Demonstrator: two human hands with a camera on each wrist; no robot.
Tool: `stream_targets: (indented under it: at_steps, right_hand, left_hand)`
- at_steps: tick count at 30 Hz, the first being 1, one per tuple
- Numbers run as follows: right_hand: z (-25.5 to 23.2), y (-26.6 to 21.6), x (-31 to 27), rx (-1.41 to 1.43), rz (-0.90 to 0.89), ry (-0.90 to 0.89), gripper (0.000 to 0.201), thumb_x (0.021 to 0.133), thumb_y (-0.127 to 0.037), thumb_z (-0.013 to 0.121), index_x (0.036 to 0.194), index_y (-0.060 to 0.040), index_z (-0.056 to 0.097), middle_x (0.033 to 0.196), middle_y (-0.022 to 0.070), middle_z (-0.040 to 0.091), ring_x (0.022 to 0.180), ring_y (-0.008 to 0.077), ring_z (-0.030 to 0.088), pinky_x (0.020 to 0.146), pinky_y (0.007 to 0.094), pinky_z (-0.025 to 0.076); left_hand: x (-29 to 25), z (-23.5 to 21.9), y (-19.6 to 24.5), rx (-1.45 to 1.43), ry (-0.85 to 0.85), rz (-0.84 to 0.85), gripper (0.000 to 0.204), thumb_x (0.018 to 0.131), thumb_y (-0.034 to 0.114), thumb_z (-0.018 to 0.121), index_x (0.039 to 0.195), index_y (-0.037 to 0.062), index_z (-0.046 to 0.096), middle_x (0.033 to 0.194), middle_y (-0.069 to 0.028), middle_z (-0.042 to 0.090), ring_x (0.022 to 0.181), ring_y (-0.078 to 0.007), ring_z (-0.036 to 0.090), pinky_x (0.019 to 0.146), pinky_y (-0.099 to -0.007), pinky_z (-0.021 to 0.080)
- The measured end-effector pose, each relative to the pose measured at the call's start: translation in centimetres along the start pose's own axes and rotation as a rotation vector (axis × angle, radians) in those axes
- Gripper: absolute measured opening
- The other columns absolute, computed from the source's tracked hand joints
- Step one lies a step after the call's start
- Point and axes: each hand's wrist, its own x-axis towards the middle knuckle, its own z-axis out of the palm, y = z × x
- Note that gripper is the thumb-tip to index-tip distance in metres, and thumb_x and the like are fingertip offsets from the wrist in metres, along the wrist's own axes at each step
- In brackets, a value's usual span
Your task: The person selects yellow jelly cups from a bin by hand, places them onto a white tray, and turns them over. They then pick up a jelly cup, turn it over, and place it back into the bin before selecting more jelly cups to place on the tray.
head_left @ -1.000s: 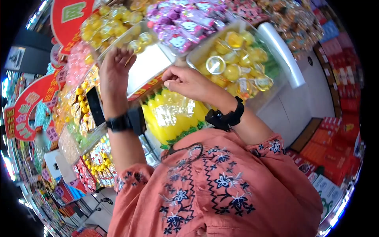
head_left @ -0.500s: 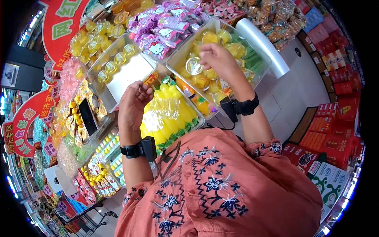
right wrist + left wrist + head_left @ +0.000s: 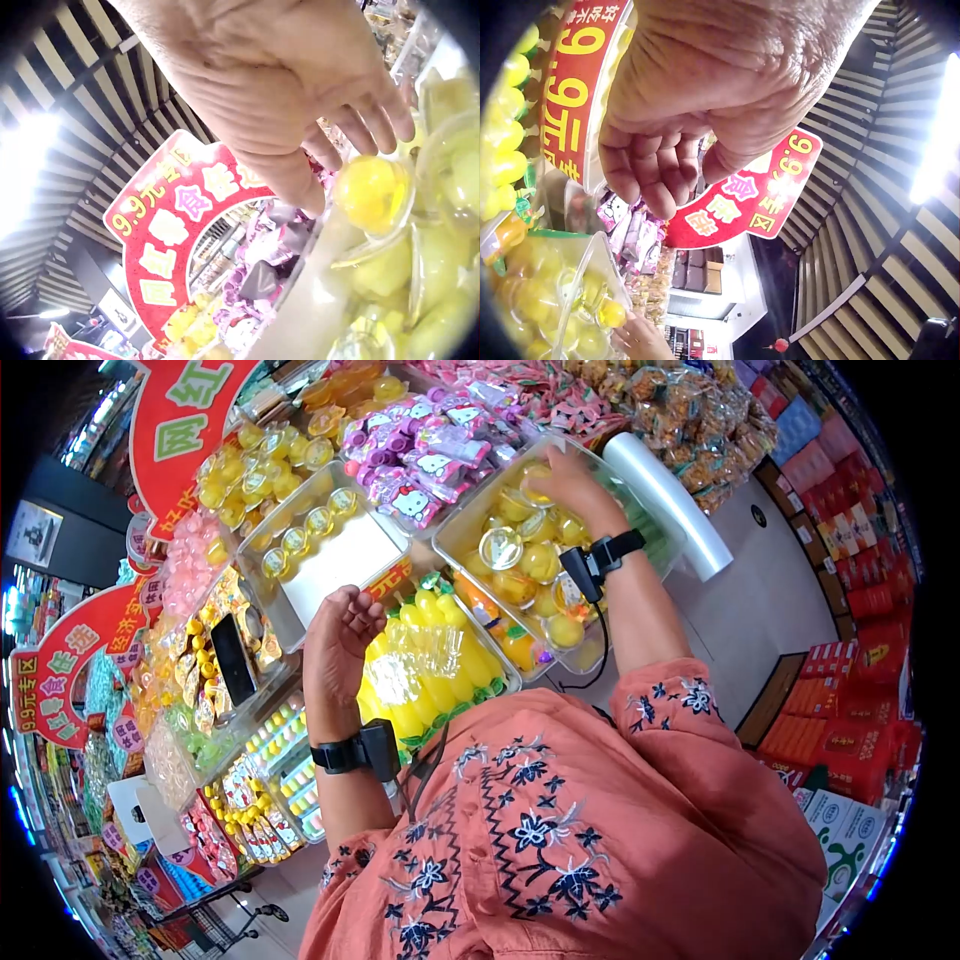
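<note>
My right hand reaches into the far side of a clear plastic bin heaped with yellow jelly cups. In the right wrist view, its fingers and thumb stand apart, fingertips right at a brighter yellow jelly cup by the bin wall. My left hand hovers with loosely curled fingers and holds nothing. It is near the front corner of a second clear bin, where a row of jelly cups lies along one side of the white bottom. Part of the right hand's fingertips is hidden in the head view.
Yellow fruit-shaped packs lie between the hands and my body. Purple cartoon-printed packets are piled behind the bins. A roll of clear plastic bags lies along the right bin's edge. A dark phone stands at the left.
My right hand has gone from beside the left bin to the right bin, then farther toward its back side. The left hand has drawn back from over the left bin to its front corner.
</note>
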Motion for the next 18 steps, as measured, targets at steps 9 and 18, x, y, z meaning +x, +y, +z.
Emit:
stream_targets:
  at_steps: [9,18]
  right_hand:
    - [1.6,0.3,0.1,-0.126,0.009,0.003,0.053,0.079,-0.024,0.067,0.126,-0.0040,0.054,0.115,0.0255,0.063,0.113,0.0418,0.059,0.097,0.0469,0.047]
    - [-3.2,-1.5,-1.9,0.659,0.182,-0.075,0.041,0.085,-0.026,0.072,0.117,-0.0023,0.061,0.109,0.0131,0.067,0.094,0.0255,0.067,0.078,0.0350,0.056]
  left_hand:
    - [-0.1,-1.3,-0.3,-0.039,0.037,-0.002,0.023,0.097,0.025,0.061,0.109,0.0056,0.061,0.097,-0.0055,0.066,0.091,-0.0192,0.066,0.085,-0.0342,0.053]
    - [0.5,-1.8,-0.8,-0.014,0.037,-0.023,0.024,0.099,0.027,0.056,0.109,0.0053,0.059,0.096,-0.0054,0.064,0.091,-0.0183,0.065,0.083,-0.0340,0.052]
